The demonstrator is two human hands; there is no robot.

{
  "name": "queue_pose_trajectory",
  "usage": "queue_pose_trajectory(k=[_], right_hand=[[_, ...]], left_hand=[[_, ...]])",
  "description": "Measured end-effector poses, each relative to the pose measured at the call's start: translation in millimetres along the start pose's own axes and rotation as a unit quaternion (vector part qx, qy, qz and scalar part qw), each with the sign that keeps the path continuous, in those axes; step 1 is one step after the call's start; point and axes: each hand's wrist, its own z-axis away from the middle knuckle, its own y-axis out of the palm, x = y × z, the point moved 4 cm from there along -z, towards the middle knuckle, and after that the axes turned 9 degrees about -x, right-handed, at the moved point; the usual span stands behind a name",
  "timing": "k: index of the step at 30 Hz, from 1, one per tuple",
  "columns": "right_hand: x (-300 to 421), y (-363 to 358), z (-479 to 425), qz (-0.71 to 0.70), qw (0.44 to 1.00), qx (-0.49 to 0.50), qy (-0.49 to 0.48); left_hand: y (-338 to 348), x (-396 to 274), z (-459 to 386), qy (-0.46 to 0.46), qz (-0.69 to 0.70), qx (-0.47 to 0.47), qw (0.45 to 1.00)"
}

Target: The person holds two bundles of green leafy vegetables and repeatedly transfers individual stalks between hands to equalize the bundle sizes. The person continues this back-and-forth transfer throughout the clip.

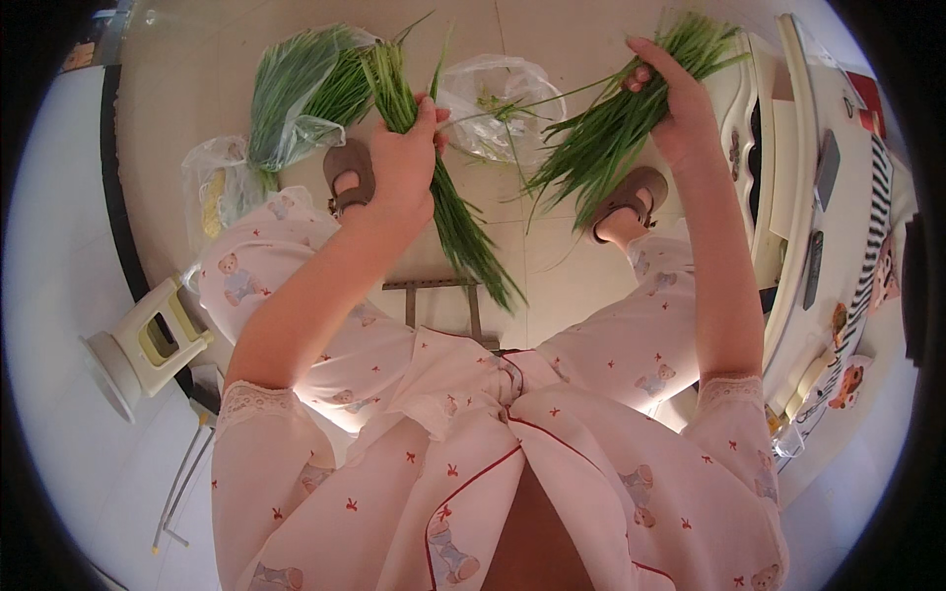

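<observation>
My left hand (406, 148) grips a bunch of long green leaves (465, 229), which look like Chinese chives, with their pale ends pointing away from me. A larger bunch (613, 140) hangs from my right hand (676, 100), its dark tips fanning down to the left. Between my hands, a clear plastic bag (536, 81) lies on the floor with loose green scraps (506, 109) on it. Beyond my left hand, more of the leaves (310, 81) sit partly inside another clear plastic bag (303, 137). A few thin strands stretch from the right bunch towards my left hand.
At left, a clear bag (196, 162) holds something yellowish (214, 203). A cream plastic stool (159, 340) stands left of my knee. On the right is a white cabinet (791, 148) bearing a remote control (813, 270) and a phone-like slab (829, 170). My clogs (635, 196) rest on tiles.
</observation>
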Motion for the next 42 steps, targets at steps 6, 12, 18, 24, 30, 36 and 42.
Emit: queue_pose_trajectory(k=[6,12,18,24,30,36,42], right_hand=[[-29.2,22.4,23.0,0.186,0.982,0.009,0.015],[-34.0,24.7,25.0,0.359,0.932,0.0,-0.049],[-45.3,46.5,42.6,0.149,0.988,0.043,0.021],[-59.1,37.8,33.9,0.084,0.989,0.029,0.121],[-42.1,20.9,14.6,-0.025,0.994,0.001,0.106],[-30.9,4.7,3.1,0.085,0.995,-0.028,0.042],[-47.2,15.5,18.9,0.116,0.99,-0.01,0.083]], left_hand=[[16.4,-3.2,11.4,0.061,-0.056,0.076,0.994],[14.6,-14.3,17.6,0.076,-0.035,0.01,0.996],[43.4,9.3,33.4,-0.027,-0.045,0.216,0.975],[44.8,11.6,41.8,-0.062,-0.065,0.269,0.959],[38.8,9.4,35.4,-0.082,-0.067,0.221,0.969],[29.8,17.2,23.9,-0.133,-0.022,0.176,0.975],[32.0,15.2,22.4,-0.138,0.008,0.182,0.973]])
